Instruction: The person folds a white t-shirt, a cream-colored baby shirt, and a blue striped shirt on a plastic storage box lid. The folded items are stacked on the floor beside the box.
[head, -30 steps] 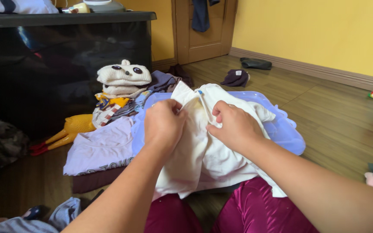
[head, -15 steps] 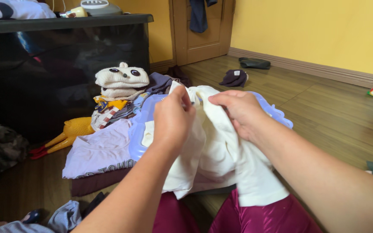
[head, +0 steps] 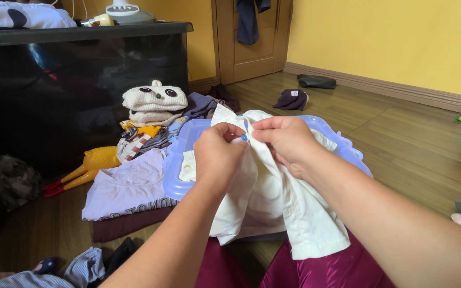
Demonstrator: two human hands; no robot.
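Note:
A white garment (head: 273, 205) hangs from both my hands over a pale blue plastic lid (head: 180, 186) lying on the floor in front of my knees. My left hand (head: 219, 152) pinches its top edge, with a small blue bit showing at the fingertips. Close beside it, my right hand (head: 286, 141) grips the same edge. The cloth drapes down onto my magenta trousers (head: 316, 272).
Left of the lid lie a folded lilac shirt (head: 129, 186), a clothes pile topped by a cream knitted hat with eyes (head: 153, 98), and a yellow rubber chicken (head: 84, 162). A dark cabinet (head: 76, 80) stands behind. Dark garments (head: 292, 98) lie on the wooden floor near the door.
My hands have come closer together at the garment's top edge. The cloth has been lifted off the lid and now hangs lower over my lap.

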